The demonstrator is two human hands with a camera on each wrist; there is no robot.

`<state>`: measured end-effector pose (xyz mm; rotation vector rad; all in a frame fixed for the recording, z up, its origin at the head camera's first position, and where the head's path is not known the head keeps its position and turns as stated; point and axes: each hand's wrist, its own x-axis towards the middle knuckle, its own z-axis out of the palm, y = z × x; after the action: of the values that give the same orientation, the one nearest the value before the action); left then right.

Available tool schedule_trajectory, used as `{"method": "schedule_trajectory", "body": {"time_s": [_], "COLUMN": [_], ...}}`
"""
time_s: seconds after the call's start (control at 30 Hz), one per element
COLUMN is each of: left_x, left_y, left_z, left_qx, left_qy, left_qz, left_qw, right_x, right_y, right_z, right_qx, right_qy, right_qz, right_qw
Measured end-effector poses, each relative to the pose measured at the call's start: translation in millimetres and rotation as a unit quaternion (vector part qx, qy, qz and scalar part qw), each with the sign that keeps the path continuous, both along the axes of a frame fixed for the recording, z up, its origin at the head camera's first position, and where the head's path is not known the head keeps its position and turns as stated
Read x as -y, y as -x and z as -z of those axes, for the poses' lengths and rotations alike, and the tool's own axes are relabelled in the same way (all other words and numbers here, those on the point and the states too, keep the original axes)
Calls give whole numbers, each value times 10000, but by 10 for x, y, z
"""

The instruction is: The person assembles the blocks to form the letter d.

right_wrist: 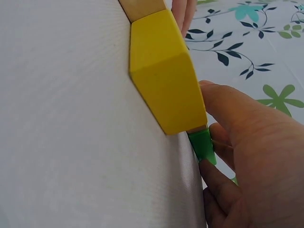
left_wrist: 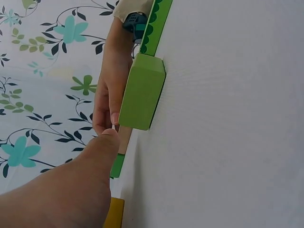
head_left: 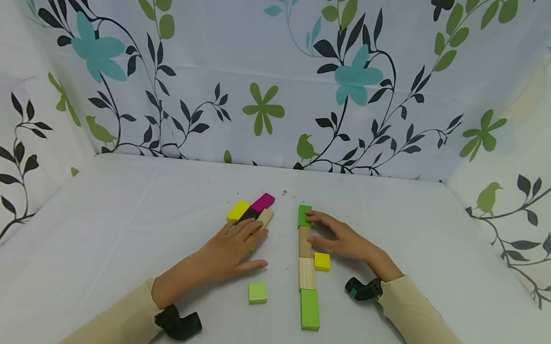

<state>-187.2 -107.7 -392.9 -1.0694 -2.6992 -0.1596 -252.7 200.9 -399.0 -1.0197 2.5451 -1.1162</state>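
Note:
My left hand (head_left: 230,250) lies with fingers extended over a cluster of blocks, partly hiding them. A yellow block (head_left: 238,211), a magenta block (head_left: 263,202), a dark block (head_left: 249,215) and a pale wooden block (head_left: 265,217) show beyond its fingertips. To the right, blocks stand end to end in a line: a green block (head_left: 304,216), a tan block (head_left: 305,242), a pale block (head_left: 306,273) and a long light green block (head_left: 310,310). My right hand (head_left: 345,241) touches the far green block with its fingertips, its thumb beside the tan one.
A small yellow block (head_left: 322,261) sits right of the line, under my right wrist's side. Another small light green block (head_left: 258,293) lies nearer me, left of the line. The white-covered table (head_left: 167,185) meets a patterned cloth (head_left: 192,52) behind.

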Motion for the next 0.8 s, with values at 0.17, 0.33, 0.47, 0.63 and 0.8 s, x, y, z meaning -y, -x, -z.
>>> {"method": "schedule_trajectory", "body": {"time_s": [0.17,0.33,0.47,0.63,0.8], "left_x": [6,1,-7,-8,-16], "left_y": [-2,-13,-38,-60,-67], "left_z": [-5,-16,-52,-81,-94], "left_qx": [40,106,184,273,612], "left_qy": [-74,43,145,132,41], "left_qz": [214,430,706,1076,1291], "left_qw": [9997,9990,9972,9937,9897], "right_x": [-5,-6,0,0,-6], "right_y": [8,3,-2,1,2], "right_z": [8,0,-8,-5,3], "right_qx": [-19,-31,-51,-37,13], "right_qy": [-24,-18,-18,-33,-46], "right_qz": [11,-28,-39,-15,29], "right_qw": [10000,10000,10000,10000,10000]}}
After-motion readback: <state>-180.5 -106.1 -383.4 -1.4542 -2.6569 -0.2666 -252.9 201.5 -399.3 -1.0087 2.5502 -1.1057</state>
